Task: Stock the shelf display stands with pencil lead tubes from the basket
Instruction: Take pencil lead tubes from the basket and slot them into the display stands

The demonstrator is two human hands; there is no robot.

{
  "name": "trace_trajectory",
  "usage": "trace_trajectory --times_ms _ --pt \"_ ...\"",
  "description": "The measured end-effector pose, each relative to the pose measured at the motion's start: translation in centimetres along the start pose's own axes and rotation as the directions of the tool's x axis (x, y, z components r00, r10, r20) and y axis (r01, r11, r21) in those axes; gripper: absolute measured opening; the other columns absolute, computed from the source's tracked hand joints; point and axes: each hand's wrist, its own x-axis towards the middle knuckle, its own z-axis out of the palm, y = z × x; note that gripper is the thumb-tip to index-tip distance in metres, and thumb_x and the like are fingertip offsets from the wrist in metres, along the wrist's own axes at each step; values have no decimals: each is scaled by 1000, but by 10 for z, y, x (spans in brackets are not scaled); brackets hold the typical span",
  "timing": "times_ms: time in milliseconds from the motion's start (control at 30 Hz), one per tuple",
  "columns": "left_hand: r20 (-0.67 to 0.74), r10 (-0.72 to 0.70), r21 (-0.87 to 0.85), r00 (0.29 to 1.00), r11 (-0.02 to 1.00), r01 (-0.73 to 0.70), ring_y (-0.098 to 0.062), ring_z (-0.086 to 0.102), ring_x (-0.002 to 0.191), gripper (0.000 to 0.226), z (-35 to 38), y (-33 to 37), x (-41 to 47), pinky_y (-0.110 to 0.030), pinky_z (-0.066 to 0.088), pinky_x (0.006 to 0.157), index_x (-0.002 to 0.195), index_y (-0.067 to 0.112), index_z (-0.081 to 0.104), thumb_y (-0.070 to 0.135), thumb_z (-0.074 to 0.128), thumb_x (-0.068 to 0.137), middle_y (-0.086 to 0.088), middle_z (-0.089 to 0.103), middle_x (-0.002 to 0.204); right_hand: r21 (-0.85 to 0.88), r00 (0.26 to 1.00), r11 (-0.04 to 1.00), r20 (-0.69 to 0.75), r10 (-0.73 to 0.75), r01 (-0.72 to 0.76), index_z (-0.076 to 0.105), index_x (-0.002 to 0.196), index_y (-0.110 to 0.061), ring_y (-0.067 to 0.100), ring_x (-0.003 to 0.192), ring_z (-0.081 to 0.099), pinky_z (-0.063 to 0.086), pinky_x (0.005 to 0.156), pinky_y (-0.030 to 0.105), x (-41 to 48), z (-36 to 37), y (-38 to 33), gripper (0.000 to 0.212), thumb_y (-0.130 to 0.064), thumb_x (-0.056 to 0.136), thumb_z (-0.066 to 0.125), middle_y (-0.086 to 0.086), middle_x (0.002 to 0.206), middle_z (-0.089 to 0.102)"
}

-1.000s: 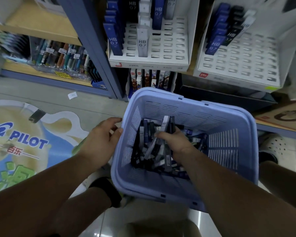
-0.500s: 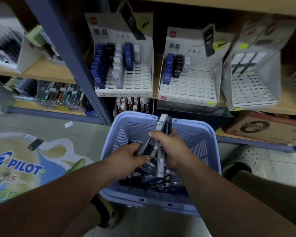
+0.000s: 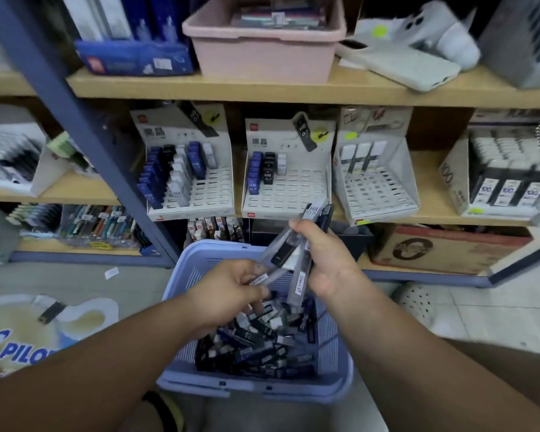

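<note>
Shelf row first.
- Left display stand (image 3: 214, 194): partly filled. Blue, black and white tubes stand in its left and back columns. The right-hand and front slots are bare.
- Middle display stand (image 3: 293, 191): only a short cluster in the back-left corner, blue, black and one white. Most of the grid is open.
- Right display stand (image 3: 376, 188): three pale packs against its back wall and empty slots in front. Too blurred to say whether it takes the same tubes.

Below the shelf, over the basket.
- Left hand (image 3: 228, 291): fingers curled in, pinching the lower end of a clear tube that slants up towards the other hand. It hangs just above the pile.
- Basket (image 3: 328, 338): lilac plastic, on the floor in front of the stands. A deep, loose pile of tubes (image 3: 253, 341) covers its bottom, dark and white mixed.
- Right hand (image 3: 328, 260): clenched round a bundle of pencil lead tubes (image 3: 296, 257). It is held upright above the basket's back rim, tops reaching the front edge of the middle stand. One label reads HB 0.7.

Progress, as I judge it: early. A handful is lifted out but none of it is slotted yet. Many slots are empty and the basket is far from drained. What's left looks like sorting the bundle and seating tubes one by one, over many trips.
</note>
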Motion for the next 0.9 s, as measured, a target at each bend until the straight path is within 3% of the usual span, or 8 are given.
trace_trajectory --times_ms 133,300,367,433,533,700,800,900 --pt "27 41 44 999 998 -42 -19 66 68 26 1 22 -8 -32 49 65 114 22 66 8 68 92 -7 75 95 39 999 998 8 -51 50 64 89 -11 17 53 66 55 48 28 -14 -4 -24 9 -11 87 73 4 65 66" --pt "81 60 143 995 987 -71 -14 61 60 25 -11 45 -18 -33 49 66 115 21 62 10 67 93 -6 76 98 50 998 997 11 -63 62 61 81 -10 15 47 65 50 42 23 -27 -2 -55 14 -14 87 73 2 58 65" --pt "91 58 194 994 978 -75 -14 62 62 21 -20 51 -22 -36 49 68 112 23 62 11 64 95 -4 76 94 4 997 997 0 -79 79 60 77 -12 17 55 66 54 49 26 -30 -1 -70 18 -16 86 75 2 62 65" --pt "77 46 202 996 978 -61 -16 62 65 18 -30 54 -24 -35 48 68 113 25 60 14 57 99 -3 75 92 -52 992 991 -14 -122 122 60 75 -13 20 71 63 59 71 35 -28 -1 -83 18 -17 84 75 2 65 65" --pt "21 27 79 999 996 -29 -20 62 68 20 -42 58 -20 -34 49 65 119 24 60 17 50 103 -3 75 93 -139 991 981 15 -134 135 64 87 -11 29 88 64 58 86 47 -27 3 -99 12 -14 84 75 11 86 66" --pt "-72 23 -231 997 972 -39 -20 57 62 23 -55 59 4 -31 45 56 113 13 69 12 47 104 -8 67 83 -259 998 964 30 -58 64 66 101 -5 31 85 63 58 79 46 -16 18 -89 24 -14 81 76 13 90 64" --pt "-90 36 -358 995 931 -66 -21 56 62 26 -62 54 18 -32 43 56 111 10 72 7 47 102 -11 63 81 -309 1000 951 25 2 6 65 103 -8 26 79 64 55 69 36 -7 27 -77 29 -18 79 78 8 88 66" --pt "-86 39 -404 996 912 -71 -21 55 62 24 -73 50 31 -32 40 56 104 6 70 21 51 102 -10 60 75 -360 999 933 30 30 -17 66 105 -11 18 81 62 45 64 31 0 41 -71 27 -19 82 77 4 91 69"
